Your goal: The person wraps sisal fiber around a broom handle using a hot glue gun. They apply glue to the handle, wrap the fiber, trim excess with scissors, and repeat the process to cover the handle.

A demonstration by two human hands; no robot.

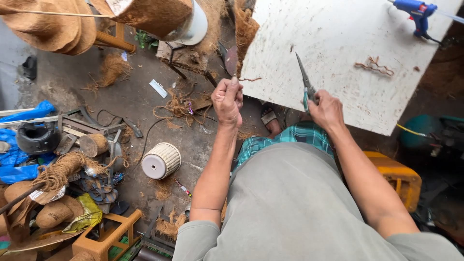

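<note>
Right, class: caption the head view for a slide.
Left hand pinches coir strand; right hand grips scissors over white board.

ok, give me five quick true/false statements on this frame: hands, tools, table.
1. The right hand holds scissors with green handles. True.
2. The left hand pinches a thin brown fibre strand at the edge of the white table. True.
3. The blue glue gun is in the left hand. False: it lies on the table's far corner, apart from both hands.
4. The scissors' blades point down at the floor. False: they point up, over the table.
5. A white ribbed pot lies on the floor. True.
</note>
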